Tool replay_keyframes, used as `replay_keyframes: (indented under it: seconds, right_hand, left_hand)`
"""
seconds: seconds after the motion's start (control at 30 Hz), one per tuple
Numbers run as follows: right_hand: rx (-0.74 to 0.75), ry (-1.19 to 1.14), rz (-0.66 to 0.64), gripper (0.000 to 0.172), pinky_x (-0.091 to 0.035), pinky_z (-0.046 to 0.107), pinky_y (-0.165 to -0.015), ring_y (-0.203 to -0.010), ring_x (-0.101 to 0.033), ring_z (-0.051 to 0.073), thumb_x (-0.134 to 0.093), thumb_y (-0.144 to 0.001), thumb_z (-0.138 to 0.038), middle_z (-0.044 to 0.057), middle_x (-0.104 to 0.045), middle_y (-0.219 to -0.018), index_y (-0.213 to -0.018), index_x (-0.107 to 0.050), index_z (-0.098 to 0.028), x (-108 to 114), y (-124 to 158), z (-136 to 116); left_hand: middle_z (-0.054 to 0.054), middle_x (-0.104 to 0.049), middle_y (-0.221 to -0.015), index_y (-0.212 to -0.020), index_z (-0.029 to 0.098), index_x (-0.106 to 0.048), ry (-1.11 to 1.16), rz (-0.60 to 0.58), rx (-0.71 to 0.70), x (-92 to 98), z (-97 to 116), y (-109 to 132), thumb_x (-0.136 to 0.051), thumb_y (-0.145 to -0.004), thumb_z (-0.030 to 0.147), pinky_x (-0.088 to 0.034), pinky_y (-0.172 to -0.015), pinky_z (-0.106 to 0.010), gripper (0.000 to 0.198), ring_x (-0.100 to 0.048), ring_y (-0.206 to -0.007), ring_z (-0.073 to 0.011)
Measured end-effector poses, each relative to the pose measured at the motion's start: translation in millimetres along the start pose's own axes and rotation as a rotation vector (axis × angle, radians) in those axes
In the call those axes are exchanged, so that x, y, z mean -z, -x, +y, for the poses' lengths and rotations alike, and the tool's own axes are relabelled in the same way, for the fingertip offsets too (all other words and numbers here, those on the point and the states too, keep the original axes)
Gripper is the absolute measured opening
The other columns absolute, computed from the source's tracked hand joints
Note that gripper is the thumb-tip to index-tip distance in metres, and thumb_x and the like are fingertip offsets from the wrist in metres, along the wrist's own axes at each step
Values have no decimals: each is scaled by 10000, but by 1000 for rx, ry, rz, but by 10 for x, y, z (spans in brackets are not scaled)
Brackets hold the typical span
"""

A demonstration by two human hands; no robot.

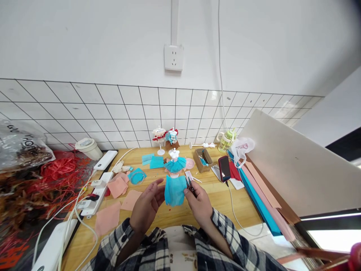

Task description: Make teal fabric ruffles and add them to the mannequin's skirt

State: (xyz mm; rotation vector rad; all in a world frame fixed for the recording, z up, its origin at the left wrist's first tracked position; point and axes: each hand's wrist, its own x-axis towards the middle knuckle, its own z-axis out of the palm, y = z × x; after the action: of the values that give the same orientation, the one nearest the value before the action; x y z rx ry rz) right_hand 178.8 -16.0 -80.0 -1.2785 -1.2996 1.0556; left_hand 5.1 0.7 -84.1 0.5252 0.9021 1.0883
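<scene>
While pinching blue sheet at right edge and gripping dark tool in right hand, above worktop, before blue-skirted mannequin, holding left hand loosely open near left edge.

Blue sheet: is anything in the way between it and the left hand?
No, nothing visible: the left hand is right beside the blue sheet. The right hand, holding a dark tool, is at the opposite edge.

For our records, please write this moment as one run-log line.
left hand: open beside blue sheet; right hand: holding blue sheet, dark tool; miniature dress form: upright beyond
</scene>
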Motion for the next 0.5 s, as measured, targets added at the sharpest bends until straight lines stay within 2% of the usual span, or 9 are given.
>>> replay_keyframes:
  seconds: [0.1,0.2,0.27,0.4,0.5]
  right_hand:
    - [16,58,-57,121,-388,247,-593,-624,-490,133,-500,-803,-250,-9,-572,-673,-816,-600,-184,5,19,-29]
    - [-7,-17,-118,84,-355,231,-524,-552,-446,112,-523,-770,-249,-29,-515,-602,-759,-582,-190,-17,35,-59]
    - [-100,-178,-138,99,-306,215,-442,-457,-378,89,-532,-753,-285,-62,-437,-524,-778,-565,-195,-31,35,-85]
    - [-370,-493,-85,202,-122,191,-326,-315,-177,48,-560,-702,-370,-135,-283,-409,-815,-489,-218,-15,10,-152]
    - [-415,-593,-57,229,-81,180,-312,-290,-148,29,-587,-669,-370,-144,-292,-396,-758,-429,-229,24,-22,-192]
  left_hand:
    - [-95,-693,-1052,-1163,210,-548,-18,-112,126,-16,-25,8,-670,-746,513,-508,-776,-331,530,-653,-931,-221]
    - [-74,-688,-1079,-1132,228,-581,-112,-219,112,-41,-54,14,-768,-700,343,-505,-760,-308,485,-648,-954,-218]
    - [-64,-701,-1047,-1055,212,-631,-147,-251,103,-53,-49,13,-786,-681,284,-505,-756,-299,411,-649,-936,-215]
    - [-44,-727,-958,-954,198,-690,-195,-215,102,-30,11,-11,-800,-663,281,-501,-783,-291,322,-650,-860,-188]
    - [-38,-731,-894,-905,183,-711,-241,-159,111,37,46,-45,-781,-691,285,-494,-750,-248,247,-633,-781,-143]
